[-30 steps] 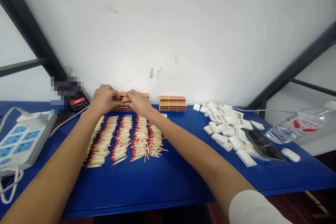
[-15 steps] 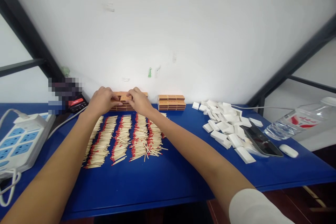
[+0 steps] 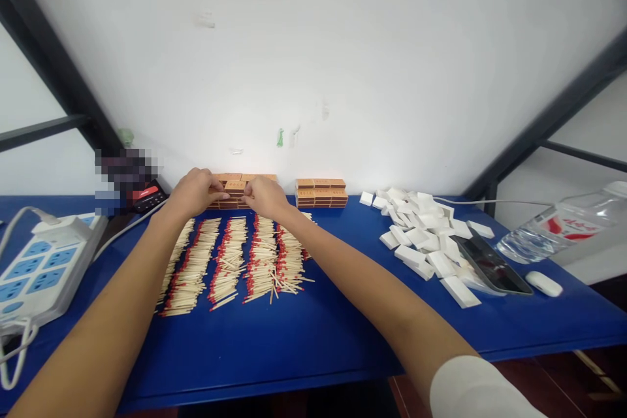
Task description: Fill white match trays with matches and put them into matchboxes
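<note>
**At eleven o'clock, left hand point(image 3: 193, 192) and right hand point(image 3: 267, 196) at either end of a matchbox point(image 3: 236, 187)**

Straight ahead at twelve o'clock, on the blue surface point(image 3: 294, 346), stands a stack of orange matchboxes point(image 3: 321, 196) close to the white wall point(image 3: 392, 78). The longer stack point(image 3: 259, 177) is at eleven, and the matchbox lies at its front, between the two hands. Both hands have their fingers curled, with the tips at the box's ends — the left thumb points inward along the front. The fingers are small in this view, so I cannot tell whether either hand truly pinches the box or only presses on it.

Nearer, towards eleven, loose red-tipped matches point(image 3: 228, 258) lie in rough columns beneath the forearms. White box pieces point(image 3: 424, 228) are heaped at one o'clock; a dark-screened device point(image 3: 492, 264) and a tilted clear bottle point(image 3: 546, 235) lie at two. A power strip point(image 3: 49, 261) — white with blue sockets — is at ten.
</note>
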Demonstrator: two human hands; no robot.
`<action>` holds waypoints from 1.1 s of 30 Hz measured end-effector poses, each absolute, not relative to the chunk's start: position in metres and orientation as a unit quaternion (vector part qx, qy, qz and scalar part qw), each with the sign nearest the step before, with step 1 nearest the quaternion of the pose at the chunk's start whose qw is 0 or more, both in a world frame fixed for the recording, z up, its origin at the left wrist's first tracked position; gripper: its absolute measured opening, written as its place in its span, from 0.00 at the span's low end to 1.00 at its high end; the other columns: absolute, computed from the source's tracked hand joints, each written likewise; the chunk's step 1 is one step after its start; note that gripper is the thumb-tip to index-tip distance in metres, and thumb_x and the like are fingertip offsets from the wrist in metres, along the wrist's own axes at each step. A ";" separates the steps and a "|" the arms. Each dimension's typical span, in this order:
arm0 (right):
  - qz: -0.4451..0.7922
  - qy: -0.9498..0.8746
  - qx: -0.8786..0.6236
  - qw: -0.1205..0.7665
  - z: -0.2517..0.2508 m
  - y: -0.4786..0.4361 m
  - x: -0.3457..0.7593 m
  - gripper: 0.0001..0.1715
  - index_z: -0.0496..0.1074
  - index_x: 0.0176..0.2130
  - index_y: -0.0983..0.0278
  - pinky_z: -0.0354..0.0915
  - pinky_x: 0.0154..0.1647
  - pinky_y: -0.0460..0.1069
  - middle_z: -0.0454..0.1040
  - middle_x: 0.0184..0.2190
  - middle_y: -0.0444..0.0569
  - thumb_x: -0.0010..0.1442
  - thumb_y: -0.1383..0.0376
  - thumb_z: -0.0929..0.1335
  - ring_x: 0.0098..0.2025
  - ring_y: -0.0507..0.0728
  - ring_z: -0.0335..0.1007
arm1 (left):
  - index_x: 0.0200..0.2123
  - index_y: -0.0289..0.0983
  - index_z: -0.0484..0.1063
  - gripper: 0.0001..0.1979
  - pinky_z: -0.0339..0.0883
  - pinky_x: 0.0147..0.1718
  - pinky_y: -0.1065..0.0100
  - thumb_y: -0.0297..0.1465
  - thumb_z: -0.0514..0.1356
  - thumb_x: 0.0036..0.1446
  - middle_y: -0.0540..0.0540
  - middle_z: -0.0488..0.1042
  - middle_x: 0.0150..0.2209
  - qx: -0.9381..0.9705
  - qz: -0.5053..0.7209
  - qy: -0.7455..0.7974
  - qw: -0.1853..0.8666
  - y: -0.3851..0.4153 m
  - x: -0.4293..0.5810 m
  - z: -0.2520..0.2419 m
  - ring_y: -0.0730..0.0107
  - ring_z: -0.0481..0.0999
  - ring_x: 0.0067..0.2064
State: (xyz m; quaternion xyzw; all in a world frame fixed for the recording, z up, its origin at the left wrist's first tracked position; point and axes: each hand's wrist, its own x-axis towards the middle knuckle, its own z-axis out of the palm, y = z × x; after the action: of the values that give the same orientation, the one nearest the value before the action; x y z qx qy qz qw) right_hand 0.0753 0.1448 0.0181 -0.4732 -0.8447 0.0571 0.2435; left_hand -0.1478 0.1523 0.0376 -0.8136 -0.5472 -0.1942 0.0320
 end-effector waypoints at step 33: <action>-0.003 -0.784 -0.560 0.266 0.031 0.097 0.236 0.20 0.76 0.37 0.64 0.59 0.38 0.48 0.80 0.34 0.49 0.73 0.55 0.63 0.35 0.55 0.71 | 0.46 0.39 0.77 0.18 0.67 0.37 0.58 0.46 0.62 0.61 0.40 0.81 0.38 -0.746 -0.182 -0.630 0.118 0.118 -0.137 0.075 0.47 0.78 0.43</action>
State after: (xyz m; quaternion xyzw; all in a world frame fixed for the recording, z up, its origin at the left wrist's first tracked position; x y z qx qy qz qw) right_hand 0.2357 0.0969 0.0306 -0.5603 -0.7845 -0.0026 0.2658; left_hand -0.1370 0.1177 0.0746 -0.7460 -0.6296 -0.1822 0.1176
